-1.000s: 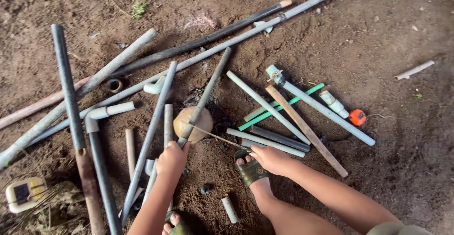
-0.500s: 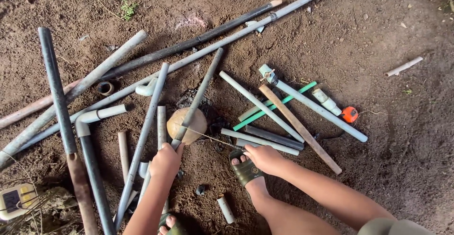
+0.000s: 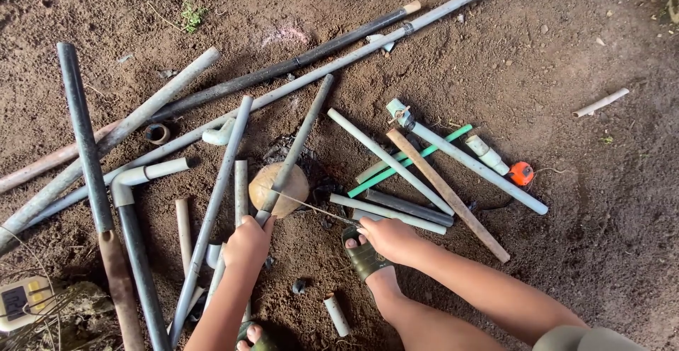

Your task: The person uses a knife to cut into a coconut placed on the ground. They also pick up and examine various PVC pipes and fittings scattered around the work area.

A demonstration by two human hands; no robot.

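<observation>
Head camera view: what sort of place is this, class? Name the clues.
Probably an outdoor, makeshift work spot: bare dirt ground, scattered grey pipes and a small weed. The left hand steadies a pipe over a round stone.

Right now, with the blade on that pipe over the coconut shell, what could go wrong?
The left hand grips the grey pipe close to the thin blade, so a slip might nick its fingers. The pipe rests on a round coconut shell and may roll. The sandalled foot sits just under the right hand.

bare brown dirt ground (image 3: 566,252), daylight
</observation>
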